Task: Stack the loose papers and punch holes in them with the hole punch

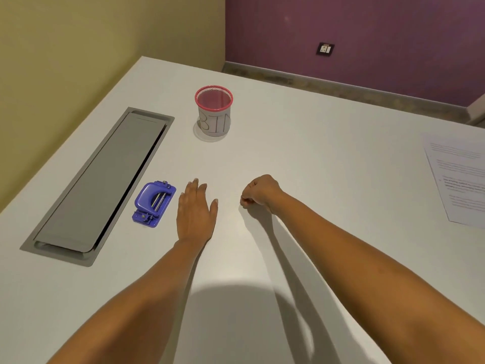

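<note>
Items lying apart, punching not yet begun.
I am resting my left hand flat, fingers straight, just beside the blue hole punch at lower left, likely readying to take it; my right hand is lying curled in an empty fist on the table. Papers are lying at the right edge, well apart, print unreadable. Red-rimmed cup is showing "BIN".

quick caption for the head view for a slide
Left hand flat and right hand curled on a white table, blue hole punch at left, papers far right, bin behind.
</note>
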